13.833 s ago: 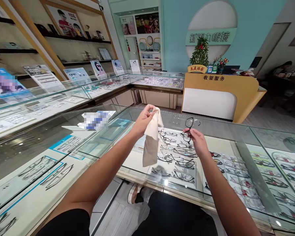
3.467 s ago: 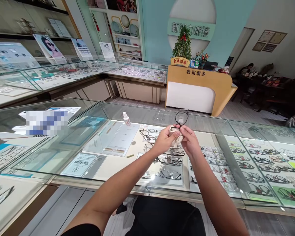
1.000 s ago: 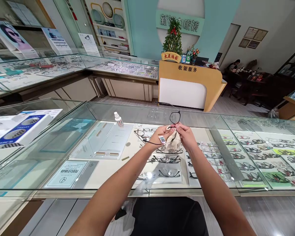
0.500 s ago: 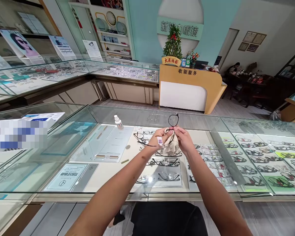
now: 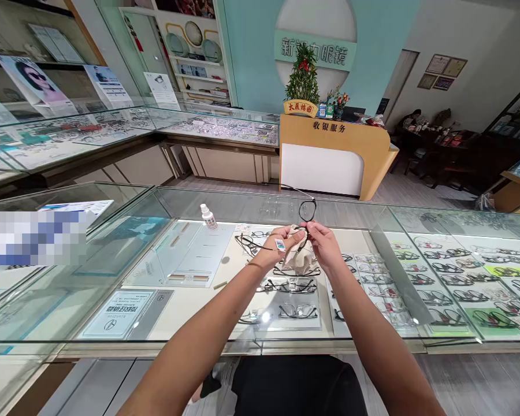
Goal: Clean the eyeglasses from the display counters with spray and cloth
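Black-framed glasses are held up between my two hands above the glass display counter. My left hand is closed on a beige cloth wrapped over one lens of the glasses. A small tag hangs from the temple beside that hand. My right hand pinches the frame near its bridge, next to the cloth. One rim and a long temple stick out past my fingertips. A white bottle stands upright on the glass to the left.
Rows of glasses lie inside the counter below my hands, with more at the right. A pixelated box sits on the counter at the left. Beyond an aisle stands a wooden cashier desk with a potted plant.
The tag has turned, and the cloth and glasses have shifted slightly between my fingers. Both hands have kept their hold in nearly the same place.
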Demonstrator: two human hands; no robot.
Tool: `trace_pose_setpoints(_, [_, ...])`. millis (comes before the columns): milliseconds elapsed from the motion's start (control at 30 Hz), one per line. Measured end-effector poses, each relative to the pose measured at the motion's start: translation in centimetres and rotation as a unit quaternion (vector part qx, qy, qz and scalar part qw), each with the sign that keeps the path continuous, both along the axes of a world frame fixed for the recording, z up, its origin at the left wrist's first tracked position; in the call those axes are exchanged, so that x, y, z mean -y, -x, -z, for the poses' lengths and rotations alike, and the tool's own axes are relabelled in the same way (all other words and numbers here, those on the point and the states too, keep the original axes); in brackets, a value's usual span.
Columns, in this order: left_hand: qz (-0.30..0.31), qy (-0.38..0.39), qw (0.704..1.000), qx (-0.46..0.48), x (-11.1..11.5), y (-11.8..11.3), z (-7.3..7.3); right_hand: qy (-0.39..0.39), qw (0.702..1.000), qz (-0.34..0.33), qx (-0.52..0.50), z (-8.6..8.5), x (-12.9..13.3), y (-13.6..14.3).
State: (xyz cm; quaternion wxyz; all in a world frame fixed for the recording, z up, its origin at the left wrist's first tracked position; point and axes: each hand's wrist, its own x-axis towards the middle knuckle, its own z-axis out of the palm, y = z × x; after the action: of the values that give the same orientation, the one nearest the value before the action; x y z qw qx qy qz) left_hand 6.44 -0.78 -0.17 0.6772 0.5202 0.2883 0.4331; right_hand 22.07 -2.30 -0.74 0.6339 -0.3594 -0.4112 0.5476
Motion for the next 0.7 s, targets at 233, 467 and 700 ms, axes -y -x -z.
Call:
trace_pose_setpoints(233, [-0.037, 0.047, 0.997, 0.043, -1.2, 0.3, 0.5, 0.012, 0.998, 0.052, -0.021, -0.9, 0.4, -0.4])
trace_pose_setpoints(467, [-0.025, 0.013, 0.998, 0.051, -2.7, 2.8, -0.6, 0.034, 0.997, -0.039, 0.053, -1.9, 1.2, -0.8])
trace_pose_setpoints(700, [0.036, -0.046, 0.998, 0.016, -2.4, 4.1, -1.2, 0.041, 0.996, -0.064, 0.051, -1.8, 1.2, -1.2])
